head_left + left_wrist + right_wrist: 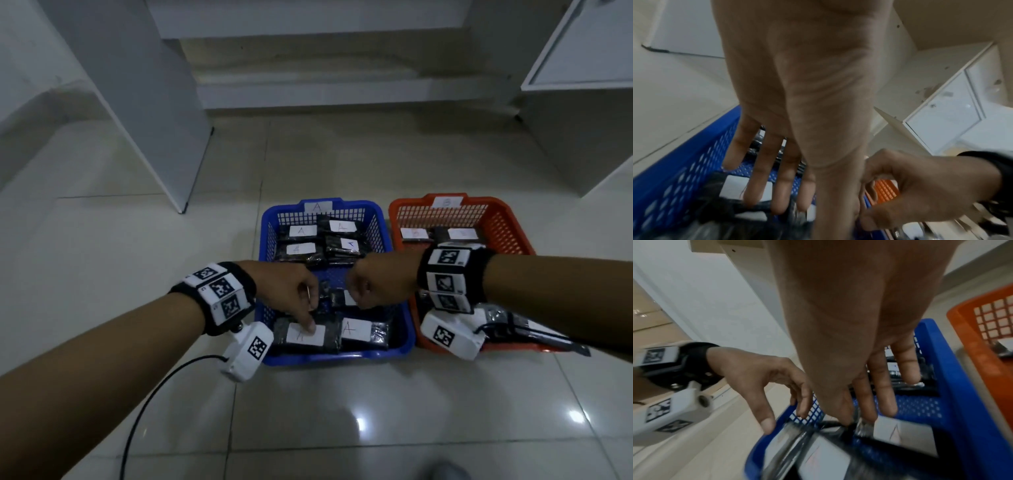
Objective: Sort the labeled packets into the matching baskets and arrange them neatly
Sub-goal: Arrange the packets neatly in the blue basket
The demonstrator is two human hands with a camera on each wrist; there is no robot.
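Note:
A blue basket [335, 358] tagged A holds several black packets with white "A" labels. An orange basket [507, 219] tagged B stands to its right with packets inside. My left hand [308, 315] reaches into the blue basket with straight fingers [764, 178], and its thumb rests on the label of the near-left packet [323, 339]. My right hand [363, 294] hangs over the basket's middle, its fingertips [869, 415] down on a middle packet [337, 298] that it seems to pinch at the edge. Another A packet [356, 330] lies near right.
Both baskets sit on a glossy tiled floor [376, 428]. A white panel [154, 137] stands at the left and a white cabinet [582, 120] at the right. A black cable [144, 404] trails from the left wrist camera. My right forearm crosses above the orange basket's near half.

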